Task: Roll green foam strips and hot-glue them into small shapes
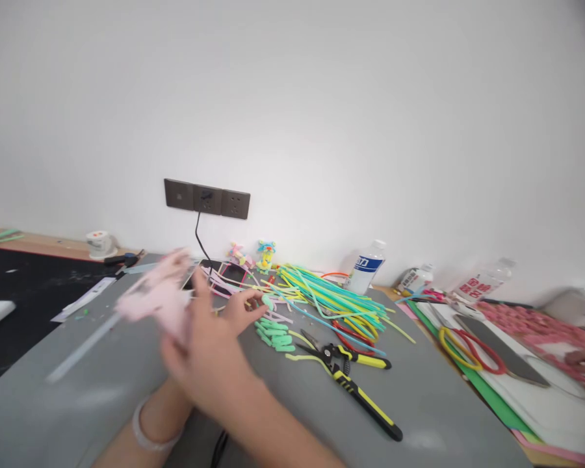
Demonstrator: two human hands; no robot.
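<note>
Right hand [219,367] fingers pinched blurry pink stuff [158,302]; left hand [238,313] fingers pinched a green bit [268,301]. Two toys [266,257] at one o'clock looked done; long sticks [334,296] at two were left.

1. Forearms: 2, bare, rising from the lower edge and crossed; right forearm [277,416] in front, left forearm [129,448] behind.
2. Right hand [212,354]: raised, blurred by motion, angled leftward; thumb low, a finger upright, closed in a grip.
3. Left hand [238,313]: partly hidden behind the right; fingers bent rightward, tips pinched together.
</note>
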